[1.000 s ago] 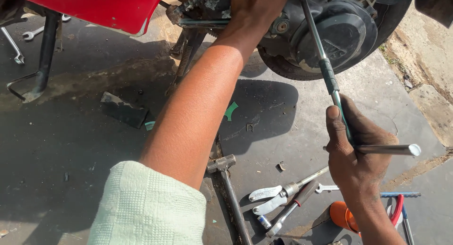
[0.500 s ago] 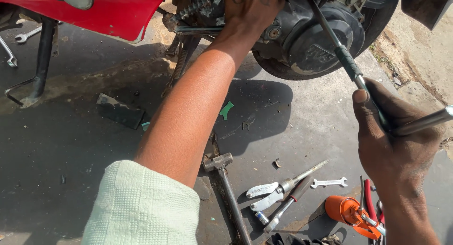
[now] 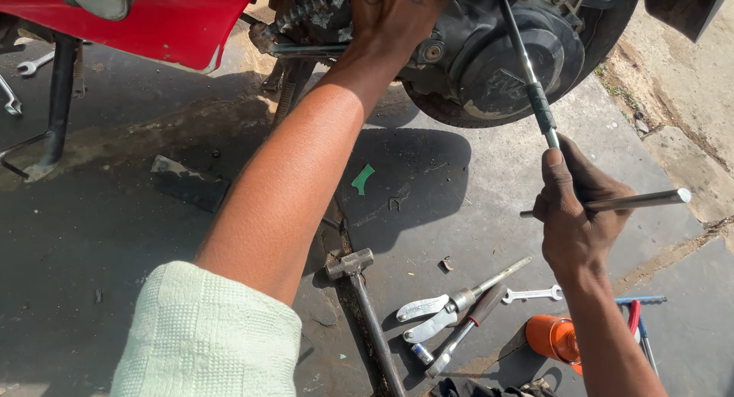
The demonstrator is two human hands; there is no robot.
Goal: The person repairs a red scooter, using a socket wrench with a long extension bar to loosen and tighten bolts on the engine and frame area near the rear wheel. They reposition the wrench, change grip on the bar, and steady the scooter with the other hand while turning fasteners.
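While our right hand (image 3: 577, 213) is clenched around the cross handle of a long T-handle wrench (image 3: 535, 99), the tool's shaft runs up and away from us to the dark engine cover (image 3: 505, 61) of the scooter, where its far tip goes out of sight. One end of the steel crossbar sticks out to the right of our fist. Left of that engine cover, our left hand (image 3: 394, 15) presses against the greasy metal parts; its fingers are cut off by the picture's edge, so we cannot tell whether it grips anything. Our pale green sleeve (image 3: 210, 336) fills the near corner. Further left of the engine cover hangs the red body panel (image 3: 183, 22), with the black centre stand (image 3: 57, 99) beneath it. On the concrete nearer to us than the engine cover lie a hammer (image 3: 363, 305), a pair of pliers (image 3: 428, 313), a small open-ended spanner (image 3: 533, 294) and an orange can (image 3: 554, 337). A green scrap (image 3: 363, 178) lies in the engine cover's shadow.
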